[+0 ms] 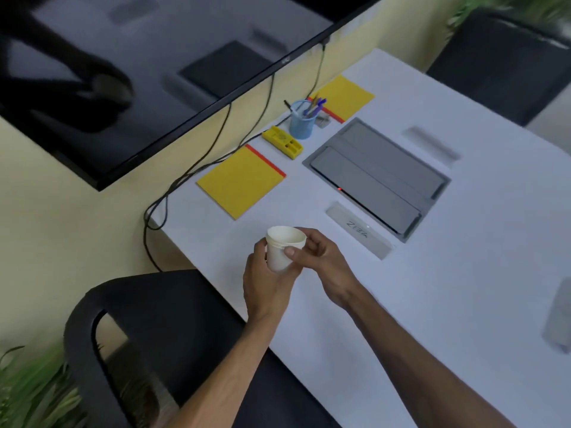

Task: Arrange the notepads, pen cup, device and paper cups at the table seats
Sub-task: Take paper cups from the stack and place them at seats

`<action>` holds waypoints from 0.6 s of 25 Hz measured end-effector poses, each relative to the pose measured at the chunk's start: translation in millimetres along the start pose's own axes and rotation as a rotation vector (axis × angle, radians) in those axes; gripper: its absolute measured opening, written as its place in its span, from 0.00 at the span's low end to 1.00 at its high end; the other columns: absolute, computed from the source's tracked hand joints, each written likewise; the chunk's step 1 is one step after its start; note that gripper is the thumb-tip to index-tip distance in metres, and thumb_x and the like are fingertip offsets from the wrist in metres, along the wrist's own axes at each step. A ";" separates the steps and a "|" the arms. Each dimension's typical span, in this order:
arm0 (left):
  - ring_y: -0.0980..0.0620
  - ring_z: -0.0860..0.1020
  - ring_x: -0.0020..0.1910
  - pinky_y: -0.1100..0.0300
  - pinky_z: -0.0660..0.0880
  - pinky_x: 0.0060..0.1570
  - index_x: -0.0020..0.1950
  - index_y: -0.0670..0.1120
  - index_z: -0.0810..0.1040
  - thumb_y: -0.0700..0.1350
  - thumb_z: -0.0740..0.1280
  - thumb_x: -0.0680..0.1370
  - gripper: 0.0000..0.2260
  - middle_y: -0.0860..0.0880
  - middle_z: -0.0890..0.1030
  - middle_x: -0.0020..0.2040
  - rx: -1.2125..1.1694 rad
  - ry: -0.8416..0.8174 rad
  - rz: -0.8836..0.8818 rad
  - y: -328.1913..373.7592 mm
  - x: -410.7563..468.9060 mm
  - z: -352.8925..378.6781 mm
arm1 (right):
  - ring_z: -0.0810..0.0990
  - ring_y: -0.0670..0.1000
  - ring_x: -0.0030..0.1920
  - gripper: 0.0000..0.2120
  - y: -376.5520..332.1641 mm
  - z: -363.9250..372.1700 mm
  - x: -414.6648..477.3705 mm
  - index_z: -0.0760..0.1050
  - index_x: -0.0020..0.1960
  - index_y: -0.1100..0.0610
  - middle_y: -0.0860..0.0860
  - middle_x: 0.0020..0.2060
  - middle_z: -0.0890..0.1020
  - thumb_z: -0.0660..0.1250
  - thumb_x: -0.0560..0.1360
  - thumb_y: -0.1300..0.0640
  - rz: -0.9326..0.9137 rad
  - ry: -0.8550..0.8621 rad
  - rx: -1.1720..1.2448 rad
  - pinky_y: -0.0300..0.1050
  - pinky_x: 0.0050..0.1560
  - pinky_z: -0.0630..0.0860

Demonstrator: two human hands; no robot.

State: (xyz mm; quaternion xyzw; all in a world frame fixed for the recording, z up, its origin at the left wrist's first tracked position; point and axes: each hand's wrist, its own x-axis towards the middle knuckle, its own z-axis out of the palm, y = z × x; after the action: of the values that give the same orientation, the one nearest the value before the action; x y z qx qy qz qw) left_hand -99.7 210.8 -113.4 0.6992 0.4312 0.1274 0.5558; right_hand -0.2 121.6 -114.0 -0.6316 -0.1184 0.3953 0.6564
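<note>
A stack of white paper cups [281, 250] is held above the near part of the white table [432, 304]. My left hand [265, 282] grips the stack from below and the side. My right hand [321, 257] pinches the top cup's rim with thumb and fingers. A yellow notepad with a red edge [239, 182] lies near the table's left edge. A second yellow notepad [346, 97] lies farther back. Between them stand a blue pen cup with pens [302, 122] and a yellow device [282, 143].
A grey cable box lid [377, 177] is set into the table's middle, with a name plate [360, 231] before it. A black chair [154, 335] stands near left, another chair [500, 63] at the far right. A large screen [154, 72] hangs at left with cables [197, 168] trailing down.
</note>
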 end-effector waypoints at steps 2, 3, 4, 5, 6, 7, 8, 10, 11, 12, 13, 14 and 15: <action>0.58 0.79 0.52 0.51 0.80 0.50 0.63 0.61 0.71 0.60 0.75 0.67 0.26 0.58 0.78 0.53 0.048 -0.045 0.055 5.1 -14.2 12.6 | 0.82 0.54 0.59 0.24 -0.7 -14.8 -18.4 0.78 0.63 0.57 0.54 0.57 0.85 0.78 0.69 0.59 -0.004 0.065 0.010 0.42 0.54 0.79; 0.58 0.78 0.51 0.51 0.79 0.50 0.63 0.61 0.71 0.60 0.75 0.67 0.26 0.58 0.78 0.52 0.073 -0.059 0.075 7.3 -20.7 18.5 | 0.83 0.52 0.58 0.24 -0.5 -22.1 -26.4 0.78 0.63 0.57 0.53 0.57 0.85 0.78 0.69 0.58 0.000 0.089 0.015 0.40 0.52 0.78; 0.57 0.78 0.51 0.51 0.79 0.50 0.63 0.60 0.71 0.60 0.75 0.67 0.27 0.58 0.78 0.52 0.097 -0.073 0.089 9.1 -26.4 23.7 | 0.83 0.51 0.57 0.23 -0.4 -28.9 -33.3 0.78 0.62 0.56 0.53 0.56 0.85 0.79 0.69 0.58 0.007 0.109 0.024 0.40 0.51 0.78; 0.56 0.78 0.51 0.51 0.79 0.50 0.64 0.60 0.71 0.60 0.75 0.67 0.28 0.58 0.78 0.52 0.117 -0.089 0.098 10.5 -31.8 28.7 | 0.83 0.51 0.56 0.23 0.3 -35.2 -39.7 0.78 0.62 0.56 0.53 0.56 0.85 0.79 0.68 0.57 0.012 0.129 0.035 0.42 0.51 0.78; 0.55 0.79 0.52 0.50 0.79 0.51 0.64 0.59 0.71 0.60 0.75 0.67 0.28 0.58 0.78 0.53 0.134 -0.105 0.105 11.5 -36.1 33.4 | 0.82 0.52 0.56 0.24 1.5 -41.5 -44.8 0.78 0.61 0.55 0.53 0.56 0.85 0.79 0.67 0.56 0.015 0.145 0.043 0.44 0.52 0.78; 0.55 0.79 0.52 0.50 0.79 0.51 0.64 0.59 0.71 0.59 0.75 0.67 0.28 0.57 0.78 0.53 0.151 -0.119 0.111 12.0 -40.1 38.5 | 0.82 0.52 0.57 0.24 3.0 -48.1 -49.5 0.78 0.61 0.55 0.53 0.56 0.85 0.79 0.66 0.54 0.011 0.160 0.047 0.46 0.53 0.78; 0.54 0.79 0.52 0.49 0.79 0.52 0.65 0.59 0.71 0.59 0.76 0.67 0.29 0.57 0.78 0.53 0.168 -0.131 0.116 11.5 -43.1 43.4 | 0.81 0.53 0.58 0.25 4.5 -54.5 -53.4 0.78 0.61 0.54 0.52 0.56 0.85 0.80 0.65 0.52 0.004 0.175 0.047 0.47 0.54 0.78; 0.52 0.79 0.53 0.48 0.79 0.53 0.65 0.58 0.71 0.59 0.76 0.66 0.29 0.57 0.79 0.54 0.197 -0.164 0.119 9.0 -49.1 54.8 | 0.81 0.53 0.59 0.27 6.5 -68.9 -60.3 0.78 0.61 0.53 0.51 0.57 0.84 0.79 0.64 0.49 -0.013 0.209 0.057 0.48 0.55 0.78; 0.52 0.79 0.53 0.47 0.79 0.53 0.65 0.58 0.71 0.58 0.76 0.66 0.30 0.56 0.79 0.55 0.204 -0.185 0.115 7.8 -52.0 61.3 | 0.81 0.53 0.59 0.28 6.1 -76.5 -63.3 0.77 0.61 0.53 0.50 0.57 0.84 0.79 0.64 0.48 -0.027 0.227 0.071 0.48 0.56 0.78; 0.51 0.79 0.53 0.47 0.79 0.53 0.65 0.57 0.70 0.58 0.76 0.66 0.30 0.56 0.80 0.56 0.210 -0.208 0.108 6.7 -55.9 69.9 | 0.81 0.52 0.59 0.28 4.8 -86.5 -67.5 0.77 0.62 0.53 0.50 0.57 0.84 0.79 0.65 0.48 -0.043 0.247 0.091 0.48 0.57 0.78; 0.50 0.79 0.53 0.47 0.79 0.53 0.65 0.57 0.70 0.58 0.77 0.66 0.30 0.55 0.80 0.56 0.212 -0.227 0.094 5.6 -59.2 78.4 | 0.82 0.51 0.58 0.27 2.5 -96.7 -71.1 0.77 0.62 0.54 0.50 0.57 0.85 0.79 0.65 0.49 -0.063 0.268 0.114 0.46 0.57 0.79; 0.50 0.79 0.53 0.48 0.80 0.53 0.64 0.56 0.70 0.57 0.77 0.67 0.29 0.55 0.80 0.57 0.212 -0.245 0.080 4.4 -62.0 86.5 | 0.82 0.49 0.57 0.27 -0.5 -107.3 -74.9 0.77 0.62 0.55 0.49 0.56 0.85 0.79 0.66 0.50 -0.082 0.295 0.144 0.45 0.55 0.79; 0.50 0.80 0.52 0.49 0.80 0.51 0.63 0.56 0.70 0.56 0.78 0.67 0.29 0.54 0.80 0.56 0.212 -0.264 0.067 3.1 -64.9 95.6 | 0.83 0.48 0.54 0.27 -3.7 -119.2 -79.3 0.77 0.63 0.56 0.49 0.54 0.85 0.78 0.67 0.50 -0.100 0.329 0.173 0.44 0.54 0.79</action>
State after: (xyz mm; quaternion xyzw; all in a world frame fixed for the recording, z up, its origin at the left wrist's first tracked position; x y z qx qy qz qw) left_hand -74.1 98.6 -124.6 0.7786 0.3418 0.0067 0.5262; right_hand 27.0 -18.6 -104.0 -0.6220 -0.0063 0.2625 0.7377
